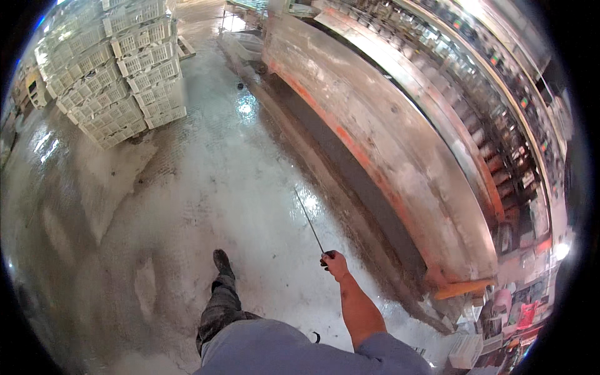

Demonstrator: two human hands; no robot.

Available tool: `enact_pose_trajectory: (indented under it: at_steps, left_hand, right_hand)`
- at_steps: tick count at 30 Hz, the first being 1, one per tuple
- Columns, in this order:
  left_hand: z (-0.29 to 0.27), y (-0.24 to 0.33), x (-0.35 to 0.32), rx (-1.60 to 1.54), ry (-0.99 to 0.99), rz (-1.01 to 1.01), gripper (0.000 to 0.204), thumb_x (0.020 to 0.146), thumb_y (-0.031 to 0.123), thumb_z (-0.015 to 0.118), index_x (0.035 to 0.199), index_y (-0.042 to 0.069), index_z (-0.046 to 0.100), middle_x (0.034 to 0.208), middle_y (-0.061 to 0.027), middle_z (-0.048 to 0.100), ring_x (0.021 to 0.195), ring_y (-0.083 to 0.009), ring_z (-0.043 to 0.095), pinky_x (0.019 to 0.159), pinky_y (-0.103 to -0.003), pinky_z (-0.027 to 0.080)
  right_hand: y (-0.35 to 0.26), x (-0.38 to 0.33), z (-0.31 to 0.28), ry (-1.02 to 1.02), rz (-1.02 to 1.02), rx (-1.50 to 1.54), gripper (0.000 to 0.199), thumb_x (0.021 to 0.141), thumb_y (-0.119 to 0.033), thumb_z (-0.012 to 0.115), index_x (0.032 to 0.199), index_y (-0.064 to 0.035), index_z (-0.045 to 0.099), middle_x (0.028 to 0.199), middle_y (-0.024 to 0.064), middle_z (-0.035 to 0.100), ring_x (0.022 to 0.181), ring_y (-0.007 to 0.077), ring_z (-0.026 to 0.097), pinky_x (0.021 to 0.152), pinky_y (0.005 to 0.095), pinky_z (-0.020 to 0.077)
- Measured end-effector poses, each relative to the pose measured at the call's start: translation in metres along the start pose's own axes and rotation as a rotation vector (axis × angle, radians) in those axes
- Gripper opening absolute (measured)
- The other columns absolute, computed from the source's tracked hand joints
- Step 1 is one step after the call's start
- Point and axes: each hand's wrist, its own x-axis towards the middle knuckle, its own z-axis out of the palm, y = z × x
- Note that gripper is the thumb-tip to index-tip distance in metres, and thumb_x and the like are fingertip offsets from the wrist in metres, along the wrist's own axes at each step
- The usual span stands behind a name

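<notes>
My right hand [336, 265] is closed around the end of a thin dark rod [307, 217]. The rod points forward and slightly left over the wet floor, its far tip near a bright patch of glare. What the rod is for its kind cannot be made out. My right arm is stretched forward, bare from the upper arm down. My left hand is out of sight. A small black curved piece [317, 338] shows by the edge of my grey shirt; its kind is unclear.
A long metal machine [381, 137] with orange-red edges runs along the right. Tall stacks of white slatted crates [134, 75] stand far left. Wet, shiny floor [187, 187] lies between them. A white crate [465, 351] and a pink-red basket [528, 314] sit at the lower right.
</notes>
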Motion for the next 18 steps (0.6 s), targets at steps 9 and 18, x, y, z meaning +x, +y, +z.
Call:
enact_pose_trajectory:
  at_steps: [9, 18]
  left_hand:
    - [-0.269, 0.456, 0.143, 0.025, 0.092, 0.1, 0.044, 0.087, 0.031, 0.06, 0.12, 0.002, 0.06, 0.118, -0.0224, 0.063, 0.11, -0.0393, 0.059, 0.092, -0.048, 0.046]
    - [-0.493, 0.977, 0.171, -0.131, 0.326, 1.033, 0.04, 0.091, 0.031, 0.056, 0.112, -0.003, 0.061, 0.11, -0.0259, 0.064, 0.1, -0.0426, 0.061, 0.087, -0.048, 0.048]
  right_hand:
    - [-0.042, 0.143, 0.101, -0.067, 0.167, -0.227, 0.032, 0.084, -0.033, 0.067, 0.088, -0.0018, 0.071, 0.078, 0.0081, 0.071, 0.066, 0.0193, 0.066, 0.058, 0.0328, 0.0537]
    - [-0.079, 0.34, 0.119, -0.52, 0.102, -1.222, 0.018, 0.083, -0.026, 0.062, 0.087, -0.0143, 0.075, 0.086, 0.0092, 0.071, 0.083, 0.0262, 0.068, 0.071, 0.043, 0.0539]
